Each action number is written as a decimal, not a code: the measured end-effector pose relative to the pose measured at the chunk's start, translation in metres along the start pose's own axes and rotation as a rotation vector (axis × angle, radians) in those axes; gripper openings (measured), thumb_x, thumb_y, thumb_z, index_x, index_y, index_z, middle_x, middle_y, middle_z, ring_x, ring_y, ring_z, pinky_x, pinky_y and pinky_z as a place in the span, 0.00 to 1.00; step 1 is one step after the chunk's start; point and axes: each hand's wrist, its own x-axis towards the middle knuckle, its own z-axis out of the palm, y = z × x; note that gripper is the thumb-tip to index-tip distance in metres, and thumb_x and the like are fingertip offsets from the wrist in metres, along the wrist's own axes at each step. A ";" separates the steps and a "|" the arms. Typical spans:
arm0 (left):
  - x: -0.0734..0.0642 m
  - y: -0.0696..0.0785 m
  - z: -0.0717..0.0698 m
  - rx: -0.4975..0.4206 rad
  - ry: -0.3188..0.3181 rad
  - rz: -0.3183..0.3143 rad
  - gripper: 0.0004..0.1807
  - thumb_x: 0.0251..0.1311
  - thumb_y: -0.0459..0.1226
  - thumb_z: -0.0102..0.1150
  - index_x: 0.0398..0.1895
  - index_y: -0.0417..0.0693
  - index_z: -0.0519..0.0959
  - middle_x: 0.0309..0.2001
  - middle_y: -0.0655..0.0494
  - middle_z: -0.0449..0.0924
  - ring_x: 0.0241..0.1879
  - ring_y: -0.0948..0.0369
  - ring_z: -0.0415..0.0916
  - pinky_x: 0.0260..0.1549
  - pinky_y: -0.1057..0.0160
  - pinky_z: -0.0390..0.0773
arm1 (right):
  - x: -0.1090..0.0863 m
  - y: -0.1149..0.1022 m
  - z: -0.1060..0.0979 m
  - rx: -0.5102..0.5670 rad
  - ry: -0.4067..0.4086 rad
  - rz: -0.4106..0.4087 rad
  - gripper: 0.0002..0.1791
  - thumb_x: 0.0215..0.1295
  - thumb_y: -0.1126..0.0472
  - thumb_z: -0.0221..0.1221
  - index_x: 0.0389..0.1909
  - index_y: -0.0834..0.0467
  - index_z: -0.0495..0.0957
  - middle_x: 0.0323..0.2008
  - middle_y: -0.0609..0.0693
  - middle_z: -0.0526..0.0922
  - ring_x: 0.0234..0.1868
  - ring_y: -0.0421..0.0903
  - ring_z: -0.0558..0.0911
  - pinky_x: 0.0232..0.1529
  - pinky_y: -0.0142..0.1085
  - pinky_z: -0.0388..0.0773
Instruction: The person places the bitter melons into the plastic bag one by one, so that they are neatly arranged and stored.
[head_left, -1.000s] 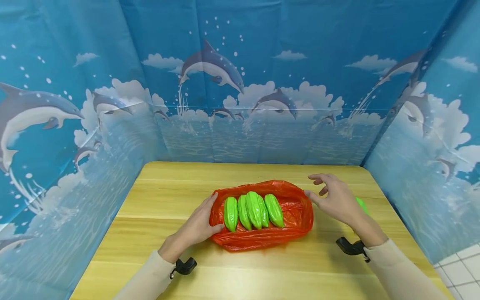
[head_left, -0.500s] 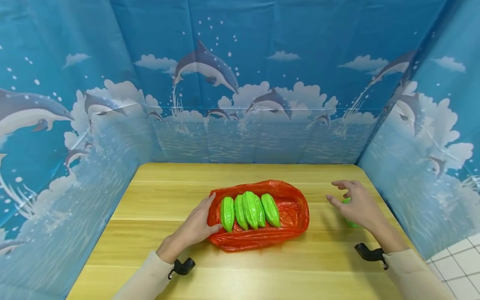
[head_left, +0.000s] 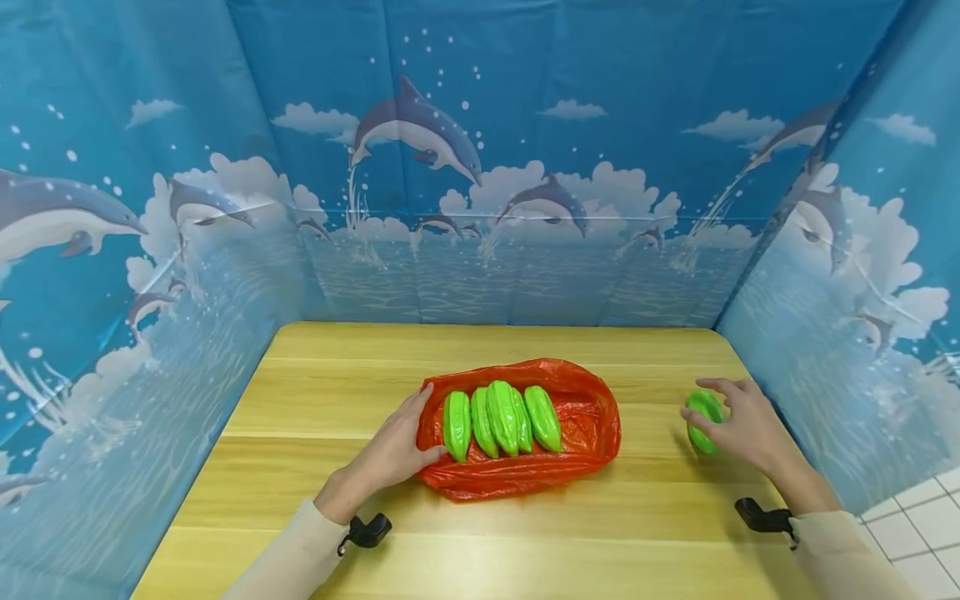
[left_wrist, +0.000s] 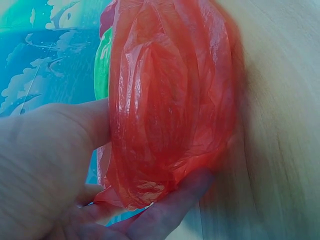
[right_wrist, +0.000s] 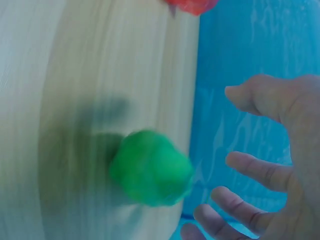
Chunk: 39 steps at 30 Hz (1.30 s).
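Observation:
In the head view my left hand [head_left: 393, 442] holds the left end of a red plastic bag [head_left: 517, 483], which lies with its mouth spread wide. The left wrist view shows the thumb at the bag's rim [left_wrist: 115, 75] and the fingers along its outer side. Inside the bag several glossy green ridged fruits, like star fruit [head_left: 504, 418], stand side by side; a bare stretch of red plastic shows to their right. At the table's right side my right hand [head_left: 746, 425] is spread over a single green star fruit [head_left: 705, 408]. The right wrist view shows a gap between its fingers and that fruit [right_wrist: 152, 170].
Everything lies on a yellow wood-grain table [head_left: 570, 550]. Blue dolphin-printed curtains [head_left: 480, 275] enclose it at the back and both sides. White floor tiles [head_left: 911, 521] show at the lower right. A small black device [head_left: 367, 532] is strapped to each wrist.
My right hand has moved right, away from the bag's right end, to the lone star fruit. My left hand stays on the bag, and the fruits inside have not moved.

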 end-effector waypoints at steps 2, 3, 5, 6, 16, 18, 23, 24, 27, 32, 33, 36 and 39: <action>0.000 0.000 0.000 -0.001 0.000 0.000 0.61 0.72 0.41 0.82 0.98 0.44 0.52 0.95 0.37 0.54 0.92 0.35 0.60 0.89 0.32 0.68 | 0.000 0.006 0.000 -0.004 -0.009 0.011 0.45 0.85 0.43 0.69 0.84 0.72 0.69 0.75 0.88 0.66 0.66 0.81 0.74 0.51 0.75 0.81; 0.000 0.000 0.000 -0.003 0.001 0.000 0.61 0.72 0.41 0.82 0.98 0.44 0.52 0.95 0.37 0.54 0.92 0.35 0.60 0.89 0.32 0.68 | 0.001 0.008 0.001 -0.005 -0.013 0.015 0.45 0.85 0.43 0.69 0.84 0.72 0.68 0.75 0.89 0.66 0.66 0.81 0.74 0.51 0.75 0.81; 0.000 0.001 0.000 -0.005 0.001 -0.002 0.61 0.72 0.41 0.82 0.98 0.44 0.52 0.95 0.37 0.54 0.92 0.35 0.60 0.89 0.31 0.68 | 0.001 0.013 0.002 -0.005 -0.020 0.021 0.47 0.85 0.43 0.69 0.85 0.73 0.67 0.75 0.89 0.66 0.65 0.82 0.75 0.51 0.75 0.82; -0.001 0.001 -0.001 -0.005 0.002 -0.003 0.61 0.72 0.41 0.82 0.98 0.44 0.52 0.95 0.37 0.54 0.92 0.34 0.60 0.89 0.31 0.68 | 0.002 0.015 0.002 -0.005 -0.022 0.023 0.48 0.84 0.43 0.69 0.85 0.74 0.66 0.74 0.89 0.66 0.65 0.82 0.76 0.51 0.74 0.82; -0.002 0.001 -0.002 -0.001 -0.001 0.002 0.60 0.73 0.41 0.82 0.98 0.44 0.52 0.95 0.36 0.54 0.92 0.34 0.59 0.89 0.31 0.68 | 0.010 0.030 0.011 -0.014 -0.055 0.022 0.52 0.85 0.40 0.67 0.87 0.75 0.63 0.74 0.90 0.72 0.69 0.87 0.78 0.56 0.76 0.85; -0.002 0.002 -0.003 0.000 -0.001 0.002 0.61 0.73 0.41 0.82 0.98 0.44 0.51 0.95 0.37 0.54 0.92 0.34 0.59 0.89 0.31 0.67 | 0.013 0.032 0.012 -0.005 -0.058 0.018 0.52 0.85 0.40 0.67 0.87 0.76 0.63 0.73 0.90 0.73 0.69 0.87 0.79 0.57 0.77 0.85; -0.001 0.003 -0.006 -0.001 0.000 0.005 0.61 0.73 0.41 0.82 0.98 0.43 0.51 0.96 0.37 0.54 0.93 0.34 0.58 0.90 0.31 0.66 | 0.019 0.033 0.017 0.000 -0.067 0.026 0.52 0.85 0.39 0.67 0.87 0.75 0.62 0.71 0.91 0.73 0.68 0.87 0.77 0.57 0.77 0.84; -0.001 0.004 -0.006 0.000 -0.002 0.006 0.61 0.73 0.41 0.82 0.98 0.43 0.51 0.96 0.37 0.53 0.93 0.34 0.58 0.90 0.31 0.65 | 0.019 0.033 0.017 -0.002 -0.068 0.027 0.51 0.85 0.40 0.66 0.87 0.75 0.63 0.71 0.91 0.73 0.68 0.87 0.77 0.57 0.77 0.84; -0.001 0.004 -0.007 -0.001 -0.005 0.006 0.60 0.73 0.41 0.81 0.98 0.43 0.51 0.95 0.36 0.54 0.93 0.34 0.58 0.90 0.31 0.65 | 0.021 0.033 0.019 -0.009 -0.062 0.032 0.49 0.85 0.41 0.66 0.86 0.75 0.64 0.70 0.90 0.74 0.66 0.86 0.79 0.54 0.74 0.86; -0.003 0.003 -0.006 -0.003 -0.009 0.000 0.60 0.73 0.41 0.81 0.98 0.44 0.51 0.95 0.36 0.54 0.93 0.34 0.58 0.90 0.31 0.66 | 0.019 0.034 0.022 -0.007 -0.060 0.039 0.45 0.85 0.44 0.68 0.84 0.75 0.67 0.70 0.88 0.76 0.66 0.85 0.81 0.53 0.72 0.88; -0.003 0.003 -0.006 -0.001 -0.008 -0.001 0.60 0.73 0.41 0.81 0.98 0.44 0.52 0.95 0.36 0.54 0.92 0.34 0.59 0.90 0.31 0.66 | 0.018 0.034 0.022 -0.005 -0.061 0.041 0.45 0.85 0.45 0.68 0.84 0.75 0.68 0.70 0.88 0.76 0.66 0.85 0.81 0.54 0.73 0.88; -0.003 0.003 -0.006 0.004 -0.006 0.001 0.61 0.73 0.41 0.81 0.98 0.44 0.51 0.95 0.36 0.54 0.93 0.35 0.59 0.90 0.32 0.66 | 0.018 0.034 0.023 0.004 -0.064 0.047 0.44 0.85 0.46 0.68 0.83 0.75 0.68 0.69 0.88 0.76 0.65 0.85 0.81 0.53 0.73 0.88; -0.002 0.003 -0.005 0.003 -0.004 0.005 0.61 0.73 0.41 0.82 0.98 0.44 0.51 0.95 0.37 0.54 0.93 0.35 0.58 0.90 0.32 0.66 | 0.018 0.035 0.023 0.011 -0.062 0.043 0.43 0.85 0.47 0.68 0.83 0.75 0.68 0.69 0.88 0.77 0.64 0.85 0.82 0.52 0.71 0.89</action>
